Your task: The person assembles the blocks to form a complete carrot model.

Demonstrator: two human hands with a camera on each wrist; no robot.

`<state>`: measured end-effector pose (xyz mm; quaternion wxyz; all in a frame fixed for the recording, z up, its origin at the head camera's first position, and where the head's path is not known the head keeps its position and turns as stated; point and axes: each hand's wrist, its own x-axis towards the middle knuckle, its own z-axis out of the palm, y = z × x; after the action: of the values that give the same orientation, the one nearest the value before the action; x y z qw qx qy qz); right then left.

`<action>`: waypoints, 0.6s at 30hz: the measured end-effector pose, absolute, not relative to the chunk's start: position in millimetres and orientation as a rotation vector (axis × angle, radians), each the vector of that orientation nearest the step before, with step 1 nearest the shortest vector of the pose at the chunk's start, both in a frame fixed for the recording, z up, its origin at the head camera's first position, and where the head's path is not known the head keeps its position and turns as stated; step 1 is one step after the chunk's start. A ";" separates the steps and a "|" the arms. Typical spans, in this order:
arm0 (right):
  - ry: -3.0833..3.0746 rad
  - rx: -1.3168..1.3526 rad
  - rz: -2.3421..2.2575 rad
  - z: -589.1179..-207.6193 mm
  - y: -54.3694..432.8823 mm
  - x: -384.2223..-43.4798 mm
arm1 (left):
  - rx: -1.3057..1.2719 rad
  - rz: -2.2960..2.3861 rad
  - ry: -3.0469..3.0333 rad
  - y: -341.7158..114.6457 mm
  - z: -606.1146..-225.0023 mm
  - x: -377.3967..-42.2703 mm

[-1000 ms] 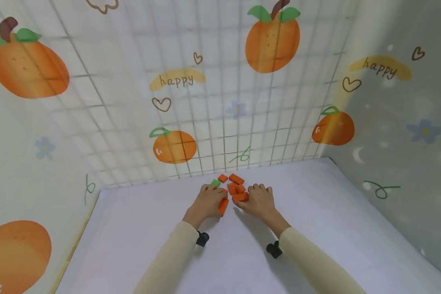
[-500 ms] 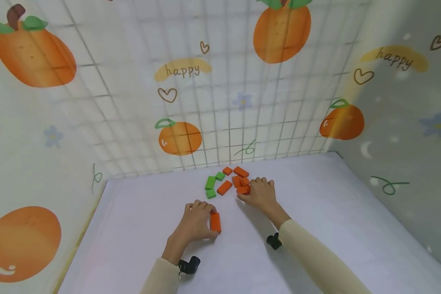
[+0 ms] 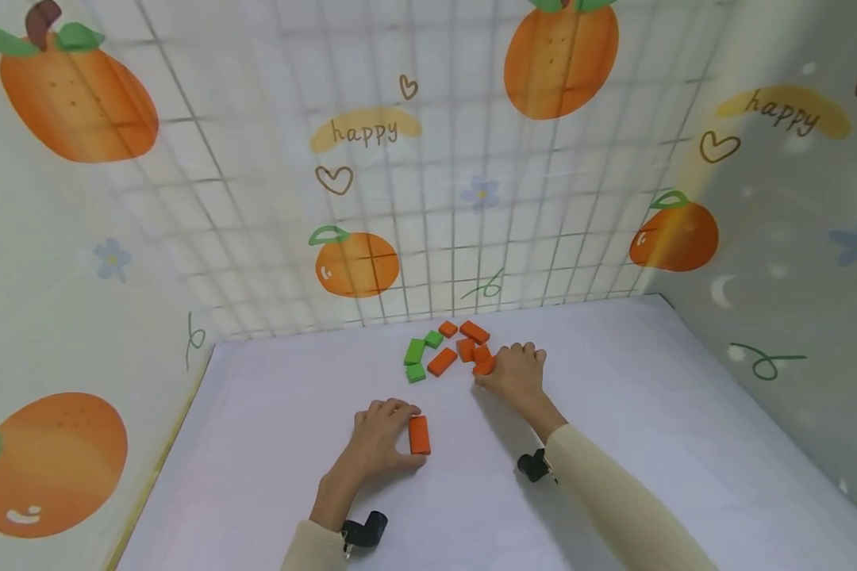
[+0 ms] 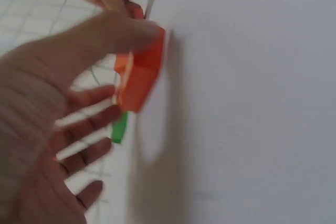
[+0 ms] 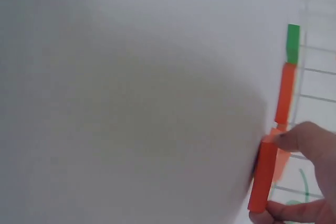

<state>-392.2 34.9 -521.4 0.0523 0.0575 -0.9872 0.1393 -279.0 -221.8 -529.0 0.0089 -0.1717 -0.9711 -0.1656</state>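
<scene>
Pale lavender worktop [image 3: 271,476] carries everything, and nearest the person lies the left hand [image 3: 378,440], palm down, with its thumb and fingers against a single orange block [image 3: 419,434] that lies flat on the surface, lengthwise away from the person. The left wrist view, blurred, shows the thumb over the top of this orange block [image 4: 139,72] and the other fingers [image 4: 86,129] spread loosely beside it, so the hand is grasping the block lightly between thumb and fingers.

Farther out and to the right, the right hand [image 3: 516,371] rests at the near right edge of a cluster of blocks. Its fingers are curled around an orange block [image 3: 484,365] at that edge; the right wrist view shows a thumb and fingertip pinching this long orange block [image 5: 261,179] by its ends.

Beyond the hands, the cluster holds more orange blocks [image 3: 466,342], one lying diagonally apart [image 3: 442,362], and three green blocks [image 3: 416,352] on its left side. Behind them rises a wire grid wall [image 3: 428,198] covered by a sheet printed with oranges, hearts and the word "happy".
</scene>
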 end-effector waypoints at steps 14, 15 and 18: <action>-2.890 0.744 0.536 -499.7 36.8 -347.4 | -0.598 -0.835 -2.722 -243.0 -557.3 -274.9; -2.892 0.775 0.541 -500.4 34.6 -343.5 | -0.599 -0.834 -2.717 -243.5 -559.3 -274.5; -2.895 0.862 0.551 -503.5 28.8 -335.1 | -0.613 -0.836 -2.711 -243.4 -563.2 -274.1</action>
<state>-335.1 28.8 -503.5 0.0359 0.2805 -0.9423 0.1793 -274.1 -243.4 -563.2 0.1193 -0.2096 -0.9273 -0.2861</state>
